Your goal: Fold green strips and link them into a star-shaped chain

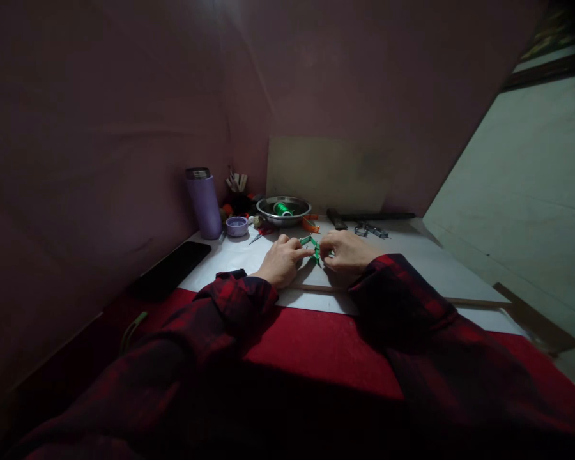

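Note:
My left hand (282, 259) and my right hand (347, 250) rest close together on a pale board (426, 262). Both have their fingers curled and pinched on a small green ribbon piece (312, 245) held between them. The piece sits just above the board, and part of it is hidden by my fingers. Red plaid sleeves cover both forearms.
Behind the hands stand a steel bowl (283, 211) holding a green ribbon spool (282, 208), a purple tumbler (204, 202), a small purple cup (236, 226), scissors (261, 235), metal clips (371, 229) and a dark tool (364, 217). A black phone (172, 268) lies left. Red cloth (316, 338) covers the near edge.

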Available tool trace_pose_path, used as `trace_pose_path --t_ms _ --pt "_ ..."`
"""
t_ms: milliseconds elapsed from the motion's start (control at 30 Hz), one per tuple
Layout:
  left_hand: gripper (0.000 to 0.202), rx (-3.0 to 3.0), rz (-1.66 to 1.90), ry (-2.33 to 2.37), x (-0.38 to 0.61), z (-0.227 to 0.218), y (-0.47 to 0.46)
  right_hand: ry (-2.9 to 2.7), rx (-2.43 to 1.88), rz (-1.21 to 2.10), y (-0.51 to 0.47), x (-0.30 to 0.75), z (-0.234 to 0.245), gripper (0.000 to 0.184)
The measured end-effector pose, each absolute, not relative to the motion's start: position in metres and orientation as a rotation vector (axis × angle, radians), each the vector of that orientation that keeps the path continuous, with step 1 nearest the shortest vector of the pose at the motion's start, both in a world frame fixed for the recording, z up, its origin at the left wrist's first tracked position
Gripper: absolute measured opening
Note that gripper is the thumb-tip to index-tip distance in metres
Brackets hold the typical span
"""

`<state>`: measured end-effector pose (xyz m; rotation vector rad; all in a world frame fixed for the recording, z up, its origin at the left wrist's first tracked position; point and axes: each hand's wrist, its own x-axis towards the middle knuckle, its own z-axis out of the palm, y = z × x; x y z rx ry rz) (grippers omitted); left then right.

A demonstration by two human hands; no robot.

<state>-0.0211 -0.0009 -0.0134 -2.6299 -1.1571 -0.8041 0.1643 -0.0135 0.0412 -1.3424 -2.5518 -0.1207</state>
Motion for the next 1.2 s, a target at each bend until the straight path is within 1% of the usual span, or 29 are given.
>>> trace_pose_path --t_ms 300,533,733,1000,1200 --pt "0.037 -2.658 -0.745 -1.178 -0.021 -0.010 -0.004 -2.570 -1.401 -0.042 -0.010 0.167 0.039 0.016" --pt "0.034 -2.670 -0.770 -1.170 -0.021 -0.009 -0.005 -2.531 -1.428 -0.011 -0.010 0.170 0.041 0.015" --pt "0.035 -2.662 -0.811 -1.164 -0.020 -0.010 -0.005 -2.560 -1.383 -0.072 -0.004 0.172 0.036 0.016" --pt "0.039 -2.681 -0.770 -1.190 -0.020 -0.010 -0.005 -2.531 -1.256 -0.291 0.000 0.164 0.026 0.012" --pt "0.038 -2.681 -0.800 -1.179 -0.021 -0.013 -0.003 -2.569 -1.213 -0.300 -0.010 0.154 0.031 0.015"
